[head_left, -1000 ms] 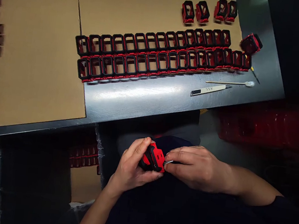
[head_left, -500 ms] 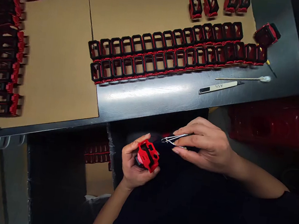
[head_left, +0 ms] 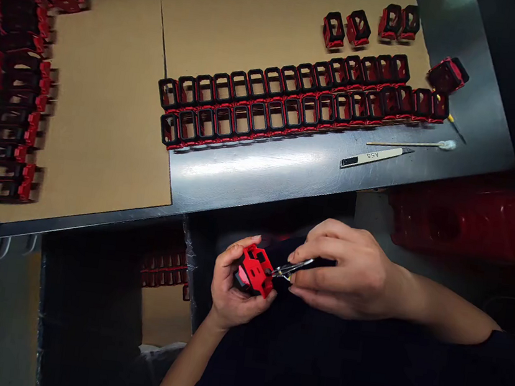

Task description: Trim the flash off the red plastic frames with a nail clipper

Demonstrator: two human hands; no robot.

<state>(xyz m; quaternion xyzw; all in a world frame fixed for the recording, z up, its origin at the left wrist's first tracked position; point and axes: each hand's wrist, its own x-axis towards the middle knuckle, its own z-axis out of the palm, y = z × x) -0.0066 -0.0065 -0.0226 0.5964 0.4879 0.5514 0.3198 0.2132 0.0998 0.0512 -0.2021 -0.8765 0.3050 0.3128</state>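
Now the small metal nippers (head_left: 293, 267) in the right hand (head_left: 345, 279) are back at the red-and-black plastic housing (head_left: 255, 271), tips touching its right edge; half a second ago they were lifted clear, above it. The left hand (head_left: 231, 290) grips the housing below the table edge (head_left: 256, 202), centre-bottom of the frame. Probably another trimming cut is starting, though the contact point is too small to confirm. Two rows of finished housings (head_left: 296, 107) lie above.

Red and black plastic part (head_left: 254, 272), tilted, red openwork face turned up, cupped in the left hand (head_left: 231, 287), metal nippers (head_left: 293, 267) pinched in the right hand (head_left: 345, 279), tips touching the part's right edge
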